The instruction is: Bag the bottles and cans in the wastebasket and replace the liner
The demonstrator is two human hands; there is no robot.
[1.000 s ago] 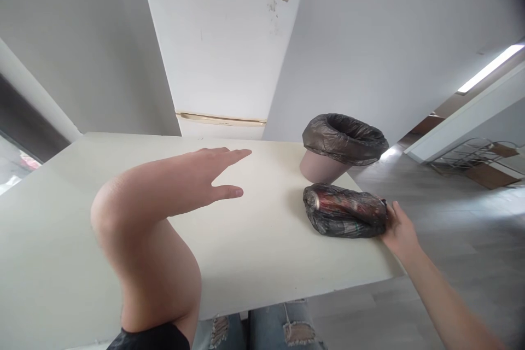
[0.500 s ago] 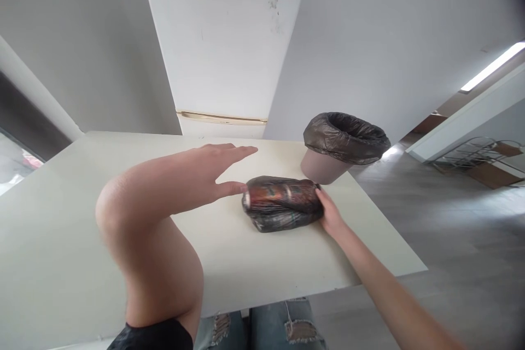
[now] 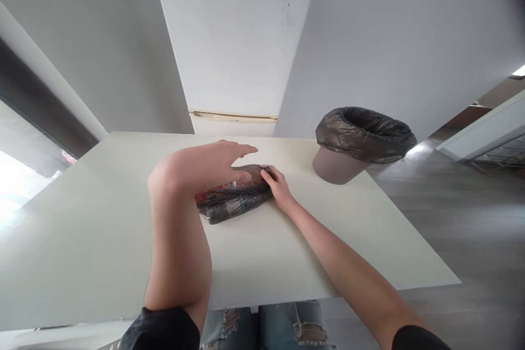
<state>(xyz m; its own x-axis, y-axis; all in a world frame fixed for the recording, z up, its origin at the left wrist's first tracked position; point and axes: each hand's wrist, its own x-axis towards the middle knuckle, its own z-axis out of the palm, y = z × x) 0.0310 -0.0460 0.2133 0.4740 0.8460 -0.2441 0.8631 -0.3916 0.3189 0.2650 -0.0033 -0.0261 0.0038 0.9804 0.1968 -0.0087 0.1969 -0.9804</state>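
A dark, see-through plastic bag [image 3: 240, 202] lies on the white table [image 3: 287, 262], wrapped around something with red and printed patches; the contents are not clear. My right hand [image 3: 279, 186] grips the bag's right end, thumb on top and fingers curled behind it. Over the left part of the bag is my left hand [image 3: 221, 164], its fingers stretched forward and the thumb apart, holding nothing. My left hand and wrist hide part of the bag, and I cannot tell whether the thumb touches it.
A pinkish-brown bin [image 3: 338, 167] lined with a black bag [image 3: 365, 134] stands at the table's back right corner. Behind the table rises a white refrigerator [image 3: 233, 49] between grey walls. Grey floor [image 3: 435, 202] shows on the right.
My right hand and the bag have moved left across the table, under my left hand. My left hand stays spread open. The camera view has turned slightly left.
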